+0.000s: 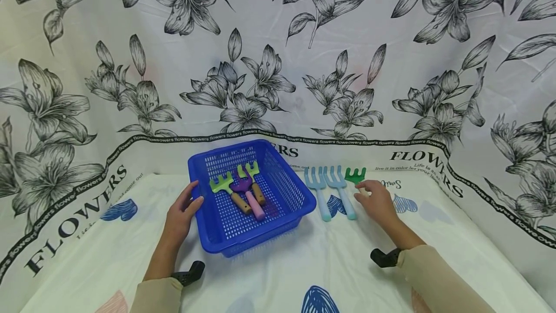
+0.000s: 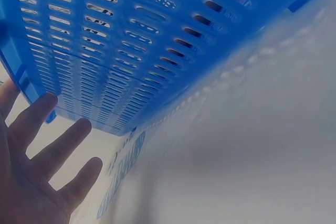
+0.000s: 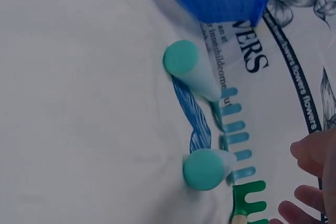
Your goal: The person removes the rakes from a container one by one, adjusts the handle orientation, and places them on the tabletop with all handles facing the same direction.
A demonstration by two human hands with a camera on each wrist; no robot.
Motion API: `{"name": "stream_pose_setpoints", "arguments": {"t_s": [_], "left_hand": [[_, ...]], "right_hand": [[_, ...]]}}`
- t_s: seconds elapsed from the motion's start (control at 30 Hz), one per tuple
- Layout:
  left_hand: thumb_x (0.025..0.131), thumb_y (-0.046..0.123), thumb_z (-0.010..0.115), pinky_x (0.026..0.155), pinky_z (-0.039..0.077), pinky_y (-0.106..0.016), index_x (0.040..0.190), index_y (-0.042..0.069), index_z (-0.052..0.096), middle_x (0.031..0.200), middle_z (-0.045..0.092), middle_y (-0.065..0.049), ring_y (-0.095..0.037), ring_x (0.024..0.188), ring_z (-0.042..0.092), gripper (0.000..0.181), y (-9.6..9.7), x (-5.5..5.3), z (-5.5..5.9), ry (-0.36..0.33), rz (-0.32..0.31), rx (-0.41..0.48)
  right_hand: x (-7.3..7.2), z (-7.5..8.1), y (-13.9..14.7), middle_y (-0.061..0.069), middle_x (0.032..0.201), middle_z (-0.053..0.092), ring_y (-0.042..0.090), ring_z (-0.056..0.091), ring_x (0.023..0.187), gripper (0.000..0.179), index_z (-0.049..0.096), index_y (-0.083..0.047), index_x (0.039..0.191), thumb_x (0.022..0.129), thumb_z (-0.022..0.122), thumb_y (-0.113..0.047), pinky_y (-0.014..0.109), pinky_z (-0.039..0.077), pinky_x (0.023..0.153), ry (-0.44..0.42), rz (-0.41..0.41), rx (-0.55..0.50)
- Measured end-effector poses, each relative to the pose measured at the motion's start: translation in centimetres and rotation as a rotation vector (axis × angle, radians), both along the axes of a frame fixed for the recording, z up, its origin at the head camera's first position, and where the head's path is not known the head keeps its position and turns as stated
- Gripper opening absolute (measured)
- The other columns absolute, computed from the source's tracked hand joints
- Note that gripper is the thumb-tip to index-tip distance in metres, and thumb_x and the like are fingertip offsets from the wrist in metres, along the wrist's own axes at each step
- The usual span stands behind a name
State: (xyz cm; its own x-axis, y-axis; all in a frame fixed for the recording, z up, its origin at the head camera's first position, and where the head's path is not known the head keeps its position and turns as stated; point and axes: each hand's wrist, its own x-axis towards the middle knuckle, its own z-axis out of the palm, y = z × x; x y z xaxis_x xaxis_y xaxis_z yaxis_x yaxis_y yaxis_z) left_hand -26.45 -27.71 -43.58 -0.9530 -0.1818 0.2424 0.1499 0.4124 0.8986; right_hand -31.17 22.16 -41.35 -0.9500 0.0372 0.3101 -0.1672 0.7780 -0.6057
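Your right hand (image 1: 377,203) is beside the green fork (image 1: 355,178), its thumb and forefinger just over the handle; the fingers are loosely bent and parted, and your right wrist view shows nothing held between them. The fork lies on the white cloth (image 1: 269,281), right of two blue forks. Its tines point away from you, toward the back, and its long axis comes back toward you with a slight lean to your right. Most of the handle is hidden under your fingers.

The left blue fork (image 1: 321,202) and the right blue fork (image 1: 345,202) lie nearly parallel, tines away from you and a little to the left, teal handle ends toward you. A printed blue heart (image 1: 336,205) shows between their handles.

Your left hand (image 1: 179,214) is at the left rim of the blue basket (image 1: 282,182), its fingers spread and fairly straight; you can't tell how firmly they bear on it. The basket stands left of the blue forks, turned so that its near edge slants away from you toward the right; which side is longer is hard to judge.

Inside it, a light green fork (image 1: 240,202) with a brown handle and a purple fork (image 1: 254,205) with a pink handle point to the far left, handles toward you and to the right. A second light green fork (image 1: 258,194) lies just beyond, its axis closer to straight away from you.
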Motion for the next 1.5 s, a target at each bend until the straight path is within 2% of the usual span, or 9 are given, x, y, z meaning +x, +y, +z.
{"name": "stream_pose_setpoints", "arguments": {"t_s": [0.13,0.3,0.6,0.97,1.27,1.5], "left_hand": [[0.097,0.045,0.052,0.105,0.030,-0.061,0.154,0.029,0.030,0.159,0.025,-0.007,-0.041,0.140,0.028,0.063,0.0,0.0,0.1,0.007,-0.002,0.000],[0.097,0.045,0.052,0.105,0.031,-0.060,0.154,0.030,0.029,0.159,0.024,-0.006,-0.040,0.141,0.028,0.063,0.1,0.1,0.3,0.008,-0.009,0.005],[0.098,0.044,0.051,0.105,0.030,-0.060,0.154,0.028,0.029,0.159,0.024,-0.007,-0.041,0.141,0.028,0.062,0.1,0.0,0.2,0.013,-0.016,0.001],[0.098,0.045,0.051,0.106,0.030,-0.060,0.154,0.029,0.029,0.159,0.024,-0.007,-0.041,0.141,0.027,0.062,0.1,0.1,0.3,0.010,-0.021,-0.009],[0.098,0.044,0.051,0.106,0.030,-0.059,0.154,0.029,0.028,0.159,0.023,-0.007,-0.041,0.141,0.026,0.062,0.1,0.2,0.4,-0.004,-0.013,-0.006],[0.098,0.043,0.052,0.105,0.031,-0.059,0.154,0.027,0.030,0.158,0.026,-0.009,-0.042,0.140,0.029,0.061,0.2,0.3,0.4,0.025,-0.015,0.001]], "right_hand": [[0.2,0.6,-0.9,0.021,0.129,0.052,0.037,0.056,0.110,0.033,0.062,-0.004,0.122,0.092,0.066,-0.014,0.051,0.050,0.087,0.016,0.035,-0.018],[0.2,1.4,-2.0,0.020,0.129,0.052,0.036,0.059,0.109,0.038,0.058,-0.003,0.127,0.091,0.066,-0.012,0.049,0.051,0.086,0.033,0.089,-0.064],[0.3,2.9,-3.8,0.017,0.131,0.051,0.033,0.060,0.106,0.041,0.055,-0.003,0.131,0.091,0.066,-0.009,0.046,0.053,0.084,0.080,0.202,-0.097],[0.5,5.0,-7.3,0.014,0.129,0.053,0.030,0.063,0.103,0.041,0.057,-0.006,0.130,0.090,0.069,-0.012,0.043,0.055,0.082,0.126,0.271,-0.125],[0.7,5.7,-10.6,0.012,0.129,0.054,0.027,0.063,0.103,0.041,0.058,-0.009,0.130,0.090,0.069,-0.011,0.042,0.055,0.083,0.128,0.340,-0.146],[0.9,5.7,-12.9,0.012,0.128,0.055,0.027,0.064,0.102,0.041,0.058,-0.006,0.128,0.089,0.070,-0.007,0.042,0.055,0.084,0.132,0.422,-0.180]]}}
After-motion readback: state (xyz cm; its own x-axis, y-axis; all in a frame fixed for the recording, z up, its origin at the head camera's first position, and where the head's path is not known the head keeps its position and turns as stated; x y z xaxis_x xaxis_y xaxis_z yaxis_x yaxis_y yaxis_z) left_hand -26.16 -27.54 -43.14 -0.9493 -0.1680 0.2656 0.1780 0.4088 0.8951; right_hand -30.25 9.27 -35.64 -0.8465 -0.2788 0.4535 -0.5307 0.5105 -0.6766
